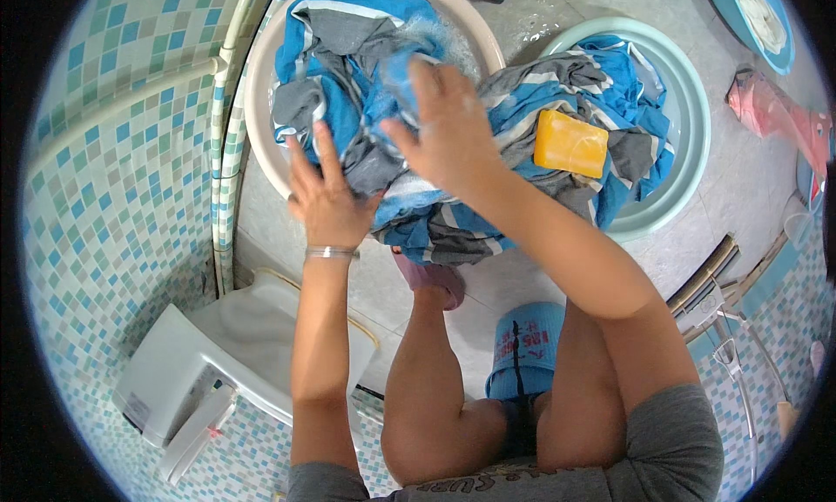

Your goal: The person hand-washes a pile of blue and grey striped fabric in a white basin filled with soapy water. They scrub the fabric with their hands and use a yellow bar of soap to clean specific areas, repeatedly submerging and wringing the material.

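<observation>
Striped blue, grey and white cloth [453, 215] drapes wet across two basins, and we see it bridging the gap between them and hanging down over the floor. Our left hand [326, 193] lies flat on the cloth at the near rim of the white basin [257, 93], fingers spread and pressing rather than gripping. Our right hand [448, 123] rests on a bunched fold higher up, fingers curled loosely over it; we cannot tell whether it truly pinches the fabric. A silver bangle [331, 253] circles the left wrist. A yellow bar of soap [570, 143] sits on the cloth in the pale green basin [692, 110], just to the right of the right hand. Both basins stand on a wet, pale tiled floor [749, 180]. To the left rises a wall of small blue, green and white mosaic tiles [113, 180], with a white pipe [228, 84] running along it. A white toilet [235, 354] stands near the left arm. A pink slipper [771, 110] lies at right.
</observation>
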A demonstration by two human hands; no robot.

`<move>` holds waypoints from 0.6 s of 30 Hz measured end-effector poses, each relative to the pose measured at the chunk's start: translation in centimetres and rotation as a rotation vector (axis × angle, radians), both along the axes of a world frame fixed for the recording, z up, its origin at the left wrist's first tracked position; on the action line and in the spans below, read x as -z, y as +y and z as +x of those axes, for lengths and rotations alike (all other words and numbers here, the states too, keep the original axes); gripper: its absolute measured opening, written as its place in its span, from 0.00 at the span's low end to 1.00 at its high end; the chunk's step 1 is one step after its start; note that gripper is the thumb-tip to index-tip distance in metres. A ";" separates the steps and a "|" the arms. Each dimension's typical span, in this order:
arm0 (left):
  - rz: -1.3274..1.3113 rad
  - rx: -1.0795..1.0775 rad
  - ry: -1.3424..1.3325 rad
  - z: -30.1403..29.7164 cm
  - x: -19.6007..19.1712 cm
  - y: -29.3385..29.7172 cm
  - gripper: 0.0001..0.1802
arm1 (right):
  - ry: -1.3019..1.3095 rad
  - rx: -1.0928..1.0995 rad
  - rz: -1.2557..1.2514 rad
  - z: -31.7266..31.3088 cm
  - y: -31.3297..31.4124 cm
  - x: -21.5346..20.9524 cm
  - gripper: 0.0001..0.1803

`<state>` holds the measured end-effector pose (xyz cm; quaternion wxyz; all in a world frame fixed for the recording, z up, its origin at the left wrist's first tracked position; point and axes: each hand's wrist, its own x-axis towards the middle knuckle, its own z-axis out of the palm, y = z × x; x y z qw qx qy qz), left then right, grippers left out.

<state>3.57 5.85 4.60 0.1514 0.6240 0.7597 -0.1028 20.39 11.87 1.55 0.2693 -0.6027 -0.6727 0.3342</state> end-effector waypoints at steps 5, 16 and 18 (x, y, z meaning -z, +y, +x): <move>-0.096 0.021 -0.020 0.2 4.9 2.0 0.52 | -0.358 -0.132 0.118 -2.6 -1.8 3.9 0.23; -0.015 -0.044 0.134 -0.1 10.6 6.6 0.23 | -0.316 -0.314 -0.274 -3.4 2.5 6.1 0.19; -0.021 -0.081 0.014 -1.6 9.9 8.1 0.21 | -0.183 -0.201 -0.294 -3.0 3.0 5.6 0.18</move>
